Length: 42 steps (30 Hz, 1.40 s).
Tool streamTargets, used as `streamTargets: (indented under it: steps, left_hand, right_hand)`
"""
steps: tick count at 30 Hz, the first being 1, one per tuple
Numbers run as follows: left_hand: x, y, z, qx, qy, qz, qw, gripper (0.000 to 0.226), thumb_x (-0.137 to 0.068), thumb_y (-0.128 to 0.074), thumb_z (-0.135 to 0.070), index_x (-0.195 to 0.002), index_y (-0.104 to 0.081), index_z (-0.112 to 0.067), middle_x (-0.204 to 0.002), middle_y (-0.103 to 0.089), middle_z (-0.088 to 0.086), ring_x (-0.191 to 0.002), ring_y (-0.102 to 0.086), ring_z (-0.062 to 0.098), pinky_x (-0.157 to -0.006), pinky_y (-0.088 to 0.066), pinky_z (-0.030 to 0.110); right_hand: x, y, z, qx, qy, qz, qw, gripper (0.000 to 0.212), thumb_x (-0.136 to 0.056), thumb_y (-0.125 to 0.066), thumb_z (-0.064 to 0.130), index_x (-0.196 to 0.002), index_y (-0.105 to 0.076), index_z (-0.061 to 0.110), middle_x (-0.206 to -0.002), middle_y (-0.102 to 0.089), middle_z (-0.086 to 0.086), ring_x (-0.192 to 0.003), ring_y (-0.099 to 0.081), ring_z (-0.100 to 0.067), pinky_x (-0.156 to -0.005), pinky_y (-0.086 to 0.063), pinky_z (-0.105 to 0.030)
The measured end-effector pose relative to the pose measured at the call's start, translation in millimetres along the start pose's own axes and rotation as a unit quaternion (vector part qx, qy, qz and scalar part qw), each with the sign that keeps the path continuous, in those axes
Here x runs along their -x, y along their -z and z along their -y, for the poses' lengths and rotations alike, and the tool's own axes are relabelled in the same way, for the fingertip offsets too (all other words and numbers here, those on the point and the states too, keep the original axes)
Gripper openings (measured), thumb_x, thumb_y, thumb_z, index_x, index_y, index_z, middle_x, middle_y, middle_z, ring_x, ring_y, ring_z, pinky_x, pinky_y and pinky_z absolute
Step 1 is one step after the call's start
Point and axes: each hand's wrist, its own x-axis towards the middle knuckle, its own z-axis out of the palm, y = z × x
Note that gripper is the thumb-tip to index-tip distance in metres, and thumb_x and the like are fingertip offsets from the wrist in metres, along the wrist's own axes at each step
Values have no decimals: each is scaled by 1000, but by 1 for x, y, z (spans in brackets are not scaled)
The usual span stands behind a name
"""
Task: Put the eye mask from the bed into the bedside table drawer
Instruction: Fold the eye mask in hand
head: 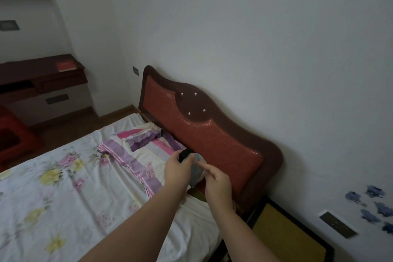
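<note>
Both bare forearms of the person reach forward from the lower edge of the view, over the white bed sheet with pale flowers (53, 187). The left hand (177, 168) and the right hand (217, 183) meet just in front of the dark red padded headboard (212, 134), above the striped pink and purple pillow (138, 159).

Between the two hands is the grey-blue soft eye mask with a black band (194, 166). It is lifted off the bed, not lying on it. The left hand is closed around the black part of the mask, with the back of the hand turned to the camera. The right hand pinches the grey part, its index finger stretched along the fabric and the other fingers curled under it.

The yellow-topped bedside table with a dark frame (287, 238) stands at the right of the bed, below the right forearm. Its drawer is not visible.
</note>
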Motion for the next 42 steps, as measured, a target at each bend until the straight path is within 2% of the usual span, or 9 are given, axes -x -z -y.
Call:
streamTargets:
  steps: [3, 6, 9, 12, 14, 18, 27, 35, 42]
  left_hand:
    - [-6, 6, 5, 69, 45, -5, 997, 15, -94, -62, -25, -108, -67, -20, -106, -72, 9, -98, -70, 29, -89, -59, 52]
    - [-7, 7, 8, 165, 94, 17, 982, 25, -100, -59, -23, -120, -64, -8, -112, -71, 20, -101, -70, 37, -93, -57, 57]
    - [-6, 7, 13, 239, 134, 32, 961, 26, -102, -56, -22, -122, -61, -4, -111, -71, 22, -96, -71, 38, -89, -59, 55]
    - [-3, 5, 18, 273, 148, 55, 949, 24, -104, -53, -24, -118, -61, -7, -104, -74, 18, -86, -76, 30, -69, -63, 44]
    - [0, 3, 21, 262, 143, 74, 952, 22, -103, -53, -28, -112, -63, -10, -96, -77, 13, -77, -77, 24, -61, -61, 37]
    - [-1, 3, 31, 122, 80, 125, 981, 21, -96, -61, -39, -103, -70, -21, -98, -79, 8, -89, -76, 23, -75, -60, 39]
    - [6, -1, 47, 65, 43, 238, 968, 19, -83, -79, -25, -100, -78, -16, -94, -81, 11, -87, -78, 27, -78, -64, 45]
    - [19, -27, 62, 18, 73, 307, 949, 24, -78, -85, -17, -98, -75, -8, -89, -80, 14, -78, -78, 26, -60, -61, 35]
    - [53, -71, 78, -20, 77, 392, 917, 26, -79, -84, -19, -100, -75, -7, -95, -80, 15, -88, -77, 30, -77, -64, 45]
  right_hand:
    - [-2, 2, 1, -6, -8, -27, 1000, 38, -100, -52, 13, -98, -74, 44, -110, -74, 20, -107, -65, 7, -91, -53, -17]
    - [-6, 0, 3, -54, -45, -28, 997, 30, -97, -59, 18, -123, -63, 35, -123, -70, 11, -111, -67, -5, -95, -57, -32]
    - [-13, -5, 7, -96, -113, -30, 988, 53, -95, -63, 27, -145, -47, 20, -129, -64, 1, -111, -67, -16, -94, -59, -48]
    - [-19, -6, 10, -115, -205, -16, 972, 37, -95, -62, 32, -127, -63, 13, -114, -73, -9, -101, -73, -27, -90, -60, -52]
    - [-18, -5, 9, -155, -241, 4, 958, 22, -96, -62, 31, -109, -72, 16, -102, -78, -11, -96, -75, -29, -87, -61, -51]
    - [-13, 4, 6, -193, -170, -25, 966, 18, -97, -63, 21, -111, -70, 13, -105, -78, -16, -97, -76, -32, -87, -62, -52]
    - [10, 26, 0, -7, -71, -113, 991, 9, -94, -66, 19, -103, -67, 19, -99, -75, -7, -91, -74, -24, -85, -61, -50]
    - [43, 61, -21, -61, -159, -164, 972, 0, -94, -67, 24, -94, -67, 24, -94, -76, -4, -85, -75, -20, -75, -64, -39]
    - [64, 104, -35, -62, -207, -246, 945, 22, -92, -64, 48, -86, -67, 28, -83, -74, 4, -66, -71, -6, -47, -49, -17]
